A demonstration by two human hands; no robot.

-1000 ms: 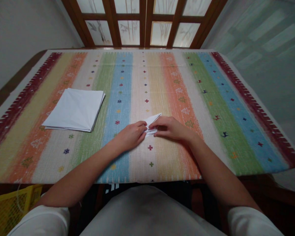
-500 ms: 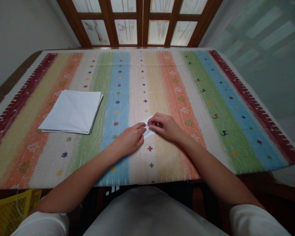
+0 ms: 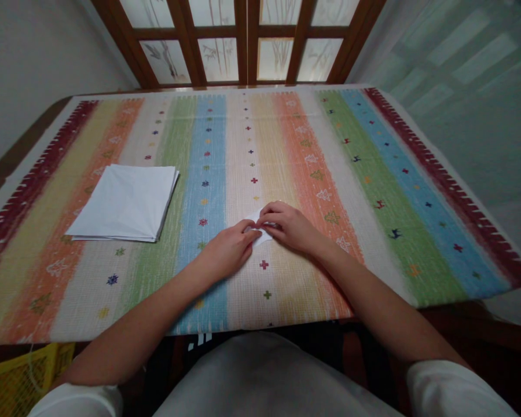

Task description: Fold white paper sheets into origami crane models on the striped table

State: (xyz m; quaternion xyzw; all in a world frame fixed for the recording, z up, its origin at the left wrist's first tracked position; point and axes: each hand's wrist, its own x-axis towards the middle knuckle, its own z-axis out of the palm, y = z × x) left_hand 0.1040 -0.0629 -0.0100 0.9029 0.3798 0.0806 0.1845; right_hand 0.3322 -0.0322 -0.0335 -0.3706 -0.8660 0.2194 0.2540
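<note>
A small piece of folded white paper (image 3: pixel 263 236) lies on the striped tablecloth in front of me, mostly covered by my fingers. My left hand (image 3: pixel 233 248) grips its left side, thumb and fingers close together at the edge. From the right, my right hand (image 3: pixel 287 226) pinches the same paper with thumb and forefinger. The fingertips of both hands nearly meet over it, so the exact shape of the folds is hidden. To the left of my hands rests a stack of white square paper sheets (image 3: pixel 124 200), slightly fanned at its edges.
A tablecloth (image 3: pixel 238 174) with coloured stripes covers the table. Below the table's left front edge is a yellow plastic basket (image 3: pixel 19 376). Wooden doors with glass panes (image 3: pixel 247 40) stand beyond the far edge, and a pale greenish surface (image 3: pixel 469 110) is at the right.
My right fingers have shifted slightly left, closer to my left fingertips, and less of the small paper shows. The camera view has tilted a little; the stack stays where it was.
</note>
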